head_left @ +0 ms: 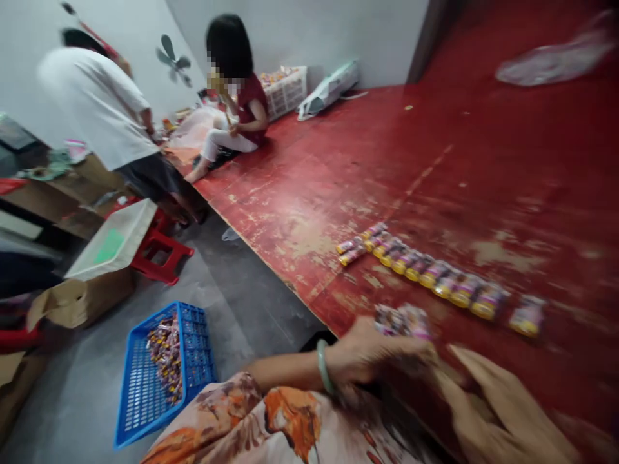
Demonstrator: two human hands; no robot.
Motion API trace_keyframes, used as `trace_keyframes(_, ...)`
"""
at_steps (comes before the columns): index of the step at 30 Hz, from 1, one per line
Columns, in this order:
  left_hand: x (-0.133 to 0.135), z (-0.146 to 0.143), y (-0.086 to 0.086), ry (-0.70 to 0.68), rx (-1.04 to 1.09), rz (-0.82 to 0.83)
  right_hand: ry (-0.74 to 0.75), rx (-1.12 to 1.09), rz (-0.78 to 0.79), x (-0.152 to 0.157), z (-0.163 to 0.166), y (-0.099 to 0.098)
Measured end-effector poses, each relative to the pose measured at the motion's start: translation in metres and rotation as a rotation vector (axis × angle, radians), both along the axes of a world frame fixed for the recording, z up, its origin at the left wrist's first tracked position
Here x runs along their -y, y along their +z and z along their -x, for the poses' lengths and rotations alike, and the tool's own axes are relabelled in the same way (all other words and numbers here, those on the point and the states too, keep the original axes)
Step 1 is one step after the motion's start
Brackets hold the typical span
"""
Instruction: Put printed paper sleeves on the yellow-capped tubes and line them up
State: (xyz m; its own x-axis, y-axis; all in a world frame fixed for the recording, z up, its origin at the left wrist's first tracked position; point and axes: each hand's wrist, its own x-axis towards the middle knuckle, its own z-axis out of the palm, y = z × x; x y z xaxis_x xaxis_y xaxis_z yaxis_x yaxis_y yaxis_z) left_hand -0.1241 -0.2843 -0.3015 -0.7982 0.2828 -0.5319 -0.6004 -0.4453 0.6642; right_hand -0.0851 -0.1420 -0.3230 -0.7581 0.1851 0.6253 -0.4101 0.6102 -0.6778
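Worn red worktop (pixel 532 180), small packets (pixel 430 274) rowed across its near part.
Left of the worktop, on the floor (pixel 251 303), stands a blue basket (pixel 196 335); at the worktop's near edge, the right hand (pixel 507 403) and left hand (pixel 370 353) nearly meet, fingers seemingly part-bent, blur hiding how open or what they grip; two or so packets lie just by the left.
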Motion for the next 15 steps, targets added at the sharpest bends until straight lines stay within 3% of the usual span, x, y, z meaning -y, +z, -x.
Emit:
trace_keyframes(2, 0.017, 0.012, -0.001, -0.023, -0.069, 0.078, 0.031, -0.014, -0.085, 0.001, -0.002, 0.007)
trace_keyframes(7, 0.056, 0.065, -0.014, -0.127, -0.306, 0.347, 0.069, 0.044, -0.05, -0.008, -0.007, 0.001)
trace_keyframes(11, 0.069, 0.1, -0.018, -0.22, -0.453, 0.618, 0.096, 0.068, -0.045, -0.009, -0.008, -0.003)
trace_keyframes(15, 0.07, 0.116, -0.011, -0.098, -0.504, 0.797, 0.132, 0.079, -0.053, -0.009, -0.007, -0.005)
